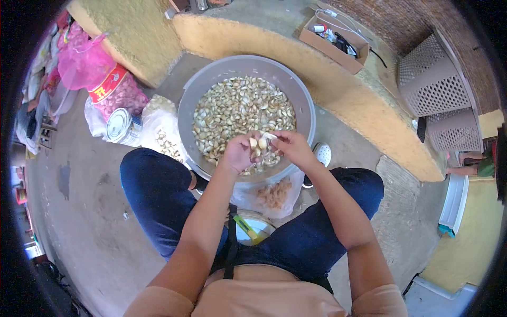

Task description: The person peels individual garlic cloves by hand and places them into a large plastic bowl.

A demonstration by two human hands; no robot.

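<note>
A large grey tub (186, 113) between my knees holds a heap of garlic cloves (243, 103) in their skins. Over its near side my left hand (239, 154) is curled palm up around a few pale garlic cloves (262, 143). Close against them, my right hand (293, 148) pinches a whitish piece (269, 136) between thumb and fingers; it looks like a clove or its skin. Just below the tub, a clear plastic bag (283, 205) with brownish skins (274, 194) lies on the floor.
Left of the tub are an open white bag of cloves (165, 138), a metal can (120, 126) and a full pink net sack (124, 95). A low yellow ledge (253, 39) runs behind, bearing a cardboard box (330, 50). A yellow-green cutter-like tool (246, 228) lies below my lap.
</note>
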